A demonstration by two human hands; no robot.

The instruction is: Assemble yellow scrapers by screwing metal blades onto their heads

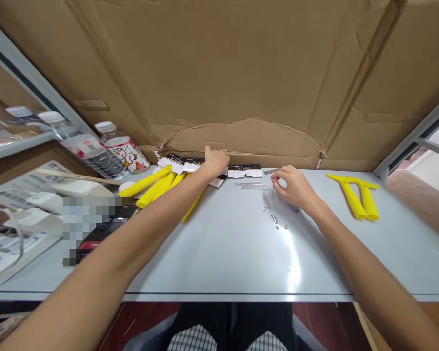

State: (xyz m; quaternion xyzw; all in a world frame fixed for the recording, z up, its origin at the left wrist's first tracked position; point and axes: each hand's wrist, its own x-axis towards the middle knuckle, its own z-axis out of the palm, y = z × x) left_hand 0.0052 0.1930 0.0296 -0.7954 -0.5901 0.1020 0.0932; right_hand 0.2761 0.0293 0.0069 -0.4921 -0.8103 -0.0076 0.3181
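Note:
My left hand (216, 162) reaches to the back of the table, over black-and-white printed cards (194, 166). Its fingers are mostly hidden behind the back of the hand. Yellow handle-like pieces (157, 189) lie beside and under my left forearm. My right hand (294, 185) is closed in a pinch, thumb against forefinger; whatever is between the tips is too small to make out. Flat, thin strips (251, 185) lie just left of those fingertips. Small metal screws or similar parts (274, 219) are scattered nearer me. Under the right hand a purplish object (293, 208) shows partly.
Two joined yellow handles (358, 197) lie on the right of the white table (219, 258). Another printed card (245, 171) lies at the back. On the left stand bottles (122, 148), white boxes and cables (20, 234). A cardboard wall (227, 73) closes off the rear.

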